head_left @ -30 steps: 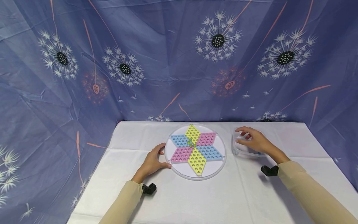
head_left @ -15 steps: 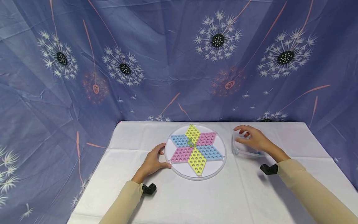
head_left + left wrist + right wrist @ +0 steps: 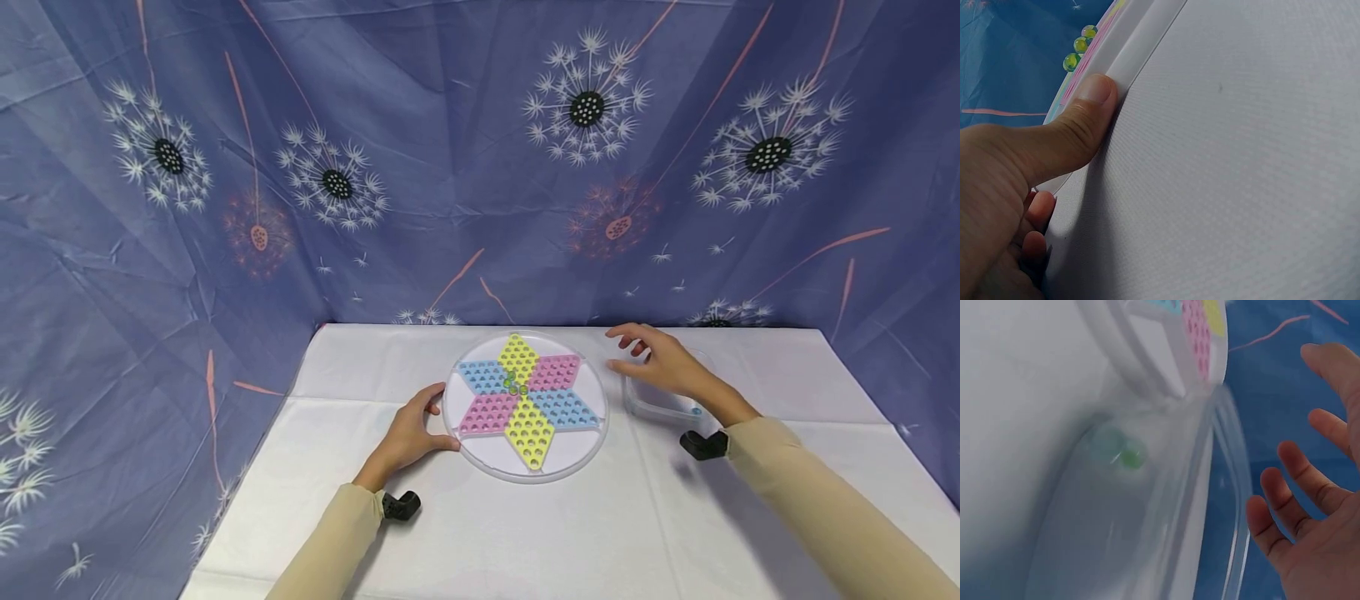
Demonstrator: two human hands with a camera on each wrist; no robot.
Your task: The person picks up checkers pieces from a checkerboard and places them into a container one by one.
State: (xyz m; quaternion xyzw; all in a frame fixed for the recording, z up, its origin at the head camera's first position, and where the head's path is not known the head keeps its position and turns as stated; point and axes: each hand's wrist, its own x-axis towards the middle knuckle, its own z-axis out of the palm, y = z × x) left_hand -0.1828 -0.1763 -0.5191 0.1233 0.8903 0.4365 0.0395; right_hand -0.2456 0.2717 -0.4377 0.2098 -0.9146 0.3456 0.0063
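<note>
Here's the game board [image 3: 529, 433], flat at the middle of the tabletop [image 3: 562, 533], green marbles [image 3: 513, 389] clustered near its centre! The left hand [image 3: 408, 429] grips its left rim, thumb on the near edge, fingers bent farther round, forearm angling in from below. Out right, the clear box [image 3: 660, 410]; over its left side hovers the right hand [image 3: 660, 362], holding nothing visible, thumb and fingers spread apart, pointing boardward.

Behind and down both sides, blue-violet fabric backdrop [image 3: 450, 125] with white-and-coral dandelion print; beneath, flat white cloth [image 3: 555, 542] with straight creases.
</note>
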